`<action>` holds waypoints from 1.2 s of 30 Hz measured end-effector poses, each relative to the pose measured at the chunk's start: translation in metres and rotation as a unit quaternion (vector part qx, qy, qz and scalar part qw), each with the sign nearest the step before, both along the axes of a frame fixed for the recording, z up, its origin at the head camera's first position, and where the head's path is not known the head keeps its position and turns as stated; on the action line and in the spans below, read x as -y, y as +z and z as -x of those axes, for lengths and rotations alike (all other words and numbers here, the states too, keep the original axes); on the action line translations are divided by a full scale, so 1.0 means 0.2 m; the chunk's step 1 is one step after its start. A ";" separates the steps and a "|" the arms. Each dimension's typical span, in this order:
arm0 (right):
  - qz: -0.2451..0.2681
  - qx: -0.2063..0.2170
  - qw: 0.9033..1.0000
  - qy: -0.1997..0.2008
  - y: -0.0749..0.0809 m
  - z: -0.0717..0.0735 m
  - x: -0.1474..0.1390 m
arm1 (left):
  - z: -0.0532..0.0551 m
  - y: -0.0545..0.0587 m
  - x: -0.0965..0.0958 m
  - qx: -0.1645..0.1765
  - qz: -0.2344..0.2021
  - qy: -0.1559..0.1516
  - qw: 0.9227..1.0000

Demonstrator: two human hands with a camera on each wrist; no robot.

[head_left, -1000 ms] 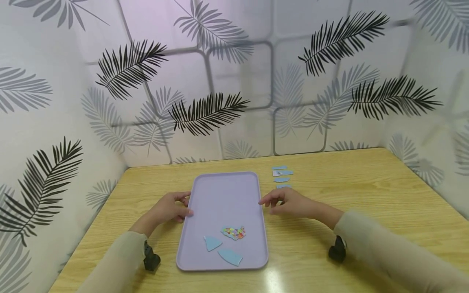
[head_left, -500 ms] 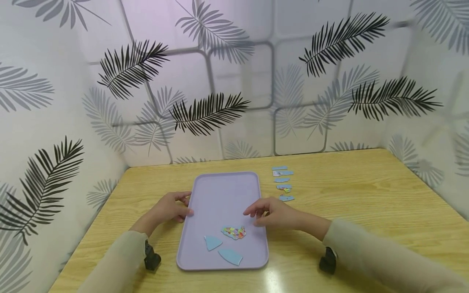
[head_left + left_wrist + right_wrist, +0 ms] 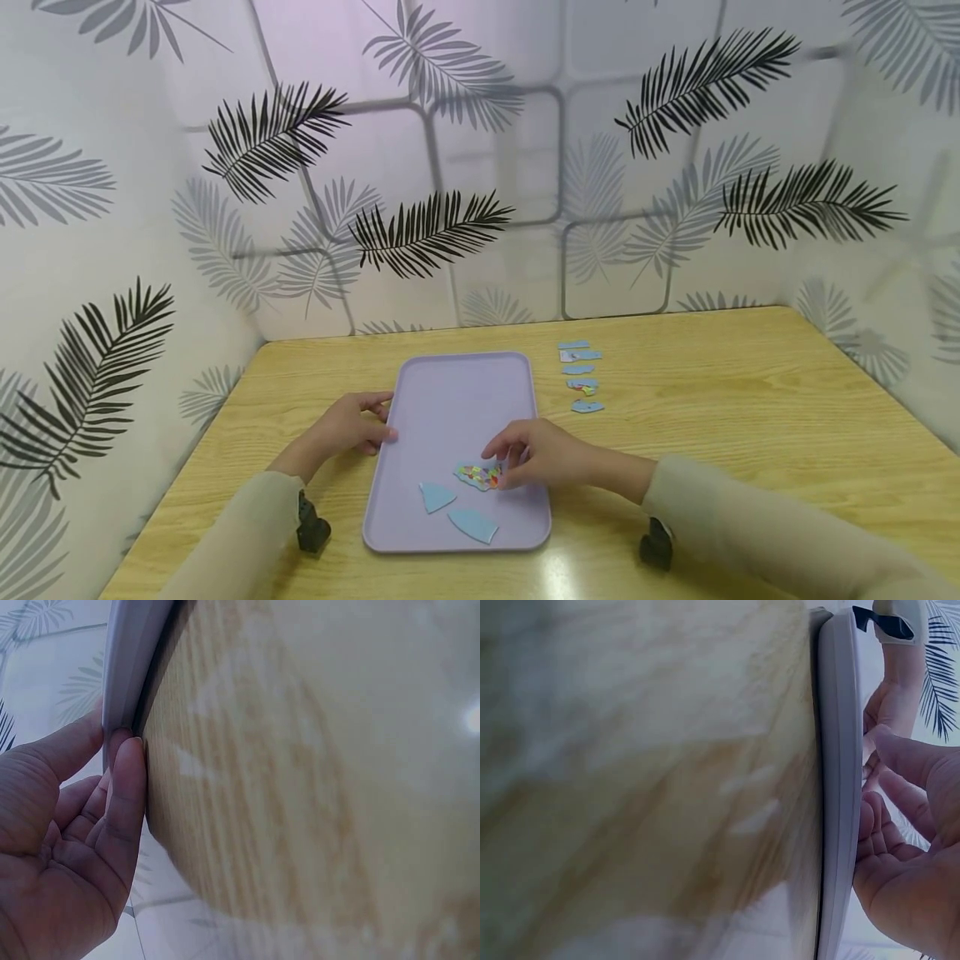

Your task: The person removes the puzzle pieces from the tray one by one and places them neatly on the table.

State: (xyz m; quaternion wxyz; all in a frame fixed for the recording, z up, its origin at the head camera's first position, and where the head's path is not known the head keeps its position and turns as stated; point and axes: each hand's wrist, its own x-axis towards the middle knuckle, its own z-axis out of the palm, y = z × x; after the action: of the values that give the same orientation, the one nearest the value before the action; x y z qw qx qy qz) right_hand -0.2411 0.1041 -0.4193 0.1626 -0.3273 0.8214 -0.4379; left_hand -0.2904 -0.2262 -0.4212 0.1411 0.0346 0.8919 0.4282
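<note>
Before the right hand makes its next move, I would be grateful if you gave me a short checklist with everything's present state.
1. Tray steadied: ok, the left hand holds its left rim.
2. Right hand at the multicoloured piece: ok, its fingertips are by the piece's right end.
3. Firm grip on that piece: cannot tell, the contact is hidden.
4. Two plain blue pieces clear of the right hand: ok, both lie apart from it.
5. Tray emptied: not ok, three pieces lie in it.
6. Column of five pieces clear of the tray: ok, it lies to the right.

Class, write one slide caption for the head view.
Left hand grips the lilac tray; right hand is by the multicoloured piece.
</note>
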 end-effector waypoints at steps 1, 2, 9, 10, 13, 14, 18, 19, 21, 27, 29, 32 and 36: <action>-0.007 -0.005 1.000 0.000 0.00 0.00 0.01 | 0.00 0.00 0.00 0.000 0.001 -0.001 1.000; -0.014 -0.010 1.000 -0.001 -0.01 0.00 0.01 | 0.00 0.00 0.00 0.001 0.002 0.002 1.000; -0.035 -0.043 0.998 -0.005 -0.03 0.01 0.05 | 0.00 0.00 -0.01 0.000 -0.003 -0.001 1.000; -0.036 -0.042 0.998 -0.005 -0.03 0.01 0.06 | 0.00 0.00 -0.01 -0.001 -0.003 -0.004 1.000; -0.046 -0.040 0.998 -0.007 -0.03 0.02 0.07 | 0.00 0.00 -0.01 -0.004 -0.006 -0.005 1.000; -0.050 -0.041 0.998 -0.008 -0.03 0.02 0.07 | 0.00 -0.01 0.00 -0.005 -0.006 -0.005 1.000; -0.065 -0.044 0.997 -0.008 -0.03 0.03 0.09 | 0.00 -0.01 0.00 -0.006 -0.007 -0.006 1.000; -0.067 -0.044 0.997 -0.008 -0.04 0.03 0.09 | 0.00 -0.01 0.00 -0.006 -0.007 -0.008 1.000; -0.067 -0.042 0.997 -0.005 -0.04 0.03 0.10 | 0.00 -0.01 0.00 -0.004 -0.008 -0.007 1.000; -0.065 -0.045 0.997 0.006 -0.05 0.04 0.10 | 0.01 -0.01 0.00 -0.005 -0.007 -0.006 1.000; -0.066 -0.042 0.997 0.009 -0.04 0.04 0.10 | 0.01 -0.01 0.00 -0.006 -0.003 -0.007 1.000; -0.067 -0.038 0.997 0.011 -0.04 0.04 0.10 | 0.00 -0.01 0.00 -0.004 -0.003 -0.005 1.000; -0.075 -0.038 0.996 0.014 -0.04 0.04 0.10 | 0.00 0.00 0.00 -0.003 -0.003 -0.004 1.000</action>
State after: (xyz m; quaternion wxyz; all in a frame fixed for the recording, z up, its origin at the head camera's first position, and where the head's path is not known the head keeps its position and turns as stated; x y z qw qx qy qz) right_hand -0.2499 0.0831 -0.4268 0.1612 -0.3421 0.8530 -0.3597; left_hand -0.2909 -0.2259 -0.4221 0.1402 0.0395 0.8910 0.4300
